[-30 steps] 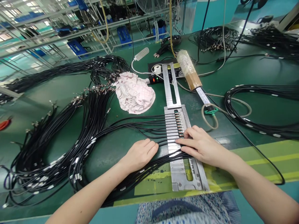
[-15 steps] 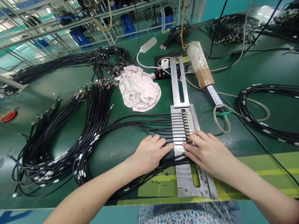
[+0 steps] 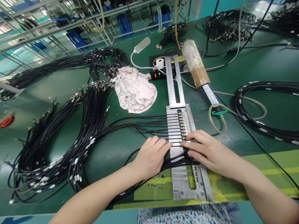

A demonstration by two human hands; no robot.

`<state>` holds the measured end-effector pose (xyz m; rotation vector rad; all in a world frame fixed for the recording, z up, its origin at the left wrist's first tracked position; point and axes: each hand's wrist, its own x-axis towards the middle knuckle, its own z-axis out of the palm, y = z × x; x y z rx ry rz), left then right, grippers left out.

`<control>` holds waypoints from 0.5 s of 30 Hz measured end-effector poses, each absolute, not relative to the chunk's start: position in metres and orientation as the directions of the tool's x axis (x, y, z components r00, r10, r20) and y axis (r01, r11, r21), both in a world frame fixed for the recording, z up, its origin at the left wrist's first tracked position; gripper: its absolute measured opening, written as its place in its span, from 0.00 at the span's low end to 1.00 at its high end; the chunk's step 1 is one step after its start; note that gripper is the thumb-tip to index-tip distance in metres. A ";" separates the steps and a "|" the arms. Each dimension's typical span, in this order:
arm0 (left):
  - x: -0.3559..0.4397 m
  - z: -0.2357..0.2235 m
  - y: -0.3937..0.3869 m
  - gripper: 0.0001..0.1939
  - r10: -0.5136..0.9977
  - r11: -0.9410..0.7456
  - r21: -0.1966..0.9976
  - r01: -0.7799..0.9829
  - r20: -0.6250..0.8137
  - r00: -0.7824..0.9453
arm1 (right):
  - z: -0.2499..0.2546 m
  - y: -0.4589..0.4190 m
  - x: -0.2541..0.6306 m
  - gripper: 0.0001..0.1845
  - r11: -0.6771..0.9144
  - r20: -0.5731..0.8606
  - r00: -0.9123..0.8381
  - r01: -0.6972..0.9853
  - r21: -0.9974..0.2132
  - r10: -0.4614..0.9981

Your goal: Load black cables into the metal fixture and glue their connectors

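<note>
A slotted metal fixture lies on the bench, with several black cables side by side across its grooves. Their metal connectors line up along the slot. At the fixture's left edge my left hand has its fingers closed on a black cable. Across from it, my right hand presses thumb and fingers on the same cable near its connector end, which the fingers hide. Just below both hands a loose bunch of black cables crosses the fixture.
Large bundles of black cables lie on the left, and a coil on the right. Behind the fixture are a crumpled pink cloth, a small lamp, a black box and a wrapped tool with a hose.
My left hand has moved right to the fixture's edge and closed on a cable there. My right hand stays at the connector row, shifted slightly. The camera view has moved a little.
</note>
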<state>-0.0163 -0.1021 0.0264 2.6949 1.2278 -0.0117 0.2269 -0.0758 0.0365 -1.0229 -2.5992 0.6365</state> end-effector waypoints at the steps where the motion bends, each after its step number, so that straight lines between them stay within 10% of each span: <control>1: -0.017 0.024 -0.103 0.22 0.748 -0.644 0.168 0.746 -0.066 0.660 | 0.036 -0.076 0.227 0.15 0.659 0.101 -0.712 0.574 -0.486 0.695; 15: -0.014 0.032 -0.101 0.19 0.720 -0.691 0.035 0.722 -0.055 0.691 | 0.033 -0.074 0.226 0.14 0.635 0.288 -0.571 0.633 -0.442 0.769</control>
